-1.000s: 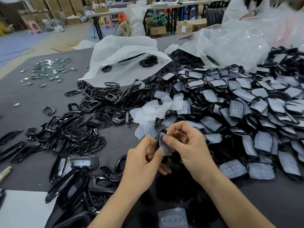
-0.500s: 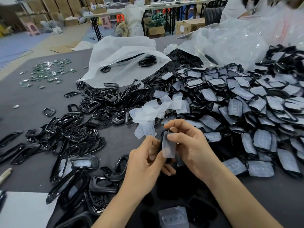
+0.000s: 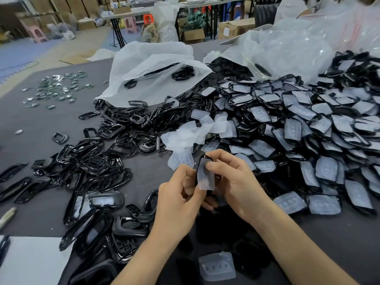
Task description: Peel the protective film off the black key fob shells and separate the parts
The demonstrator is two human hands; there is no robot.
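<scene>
Both hands hold one black key fob shell (image 3: 200,161) upright over the grey table. A translucent film piece (image 3: 205,177) hangs in front of the shell. My left hand (image 3: 181,198) grips the shell's lower left side, thumb at the film's edge. My right hand (image 3: 234,177) pinches the top of the shell and film with thumb and forefinger. A large heap of film-covered shells (image 3: 298,128) fills the right side. Peeled films (image 3: 191,136) lie bunched just beyond my hands.
Bare black frames and rings (image 3: 92,167) are strewn across the left and near side. A loose film piece (image 3: 217,266) lies near my forearms. White plastic bags (image 3: 152,73) stand at the back, small metal parts (image 3: 57,89) at far left, white paper (image 3: 30,262) at bottom left.
The film piece has come further off the shell and hangs lower and more upright between my hands. My right hand's fingers shifted to the top of it; my left hand stayed put.
</scene>
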